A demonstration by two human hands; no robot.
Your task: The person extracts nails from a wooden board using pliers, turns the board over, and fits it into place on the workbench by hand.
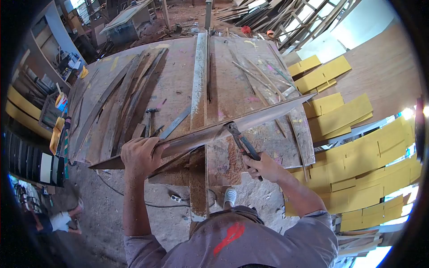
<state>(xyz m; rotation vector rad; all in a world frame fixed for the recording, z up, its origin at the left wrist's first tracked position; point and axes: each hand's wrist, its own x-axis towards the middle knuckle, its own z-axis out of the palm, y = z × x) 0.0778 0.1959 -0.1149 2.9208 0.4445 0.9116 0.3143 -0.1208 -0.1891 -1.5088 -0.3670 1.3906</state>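
A long, narrow wooden board point(192, 139) lies aslant across the workbench, held on edge, its right end higher in the view. My left hand point(142, 155) is closed around the board near its left end, fingers over the top edge. In my right hand point(262, 167) are pincers point(242, 141) with dark handles. Their jaws touch the board's edge just right of its middle; whether a nail sits between them is too small to tell. Beyond the board, near my left hand, lie a hammer point(151, 111) and a flat grey strip point(175, 122).
The workbench point(178, 60) carries old planks point(129, 89) at left and thin wood strips point(263, 76) at right. A long pale bar point(199, 76) runs down its middle, with sawdust around it. Yellow panels point(353, 169) lie at right. Another person point(58, 222) is at lower left. A cable point(154, 205) crosses the floor.
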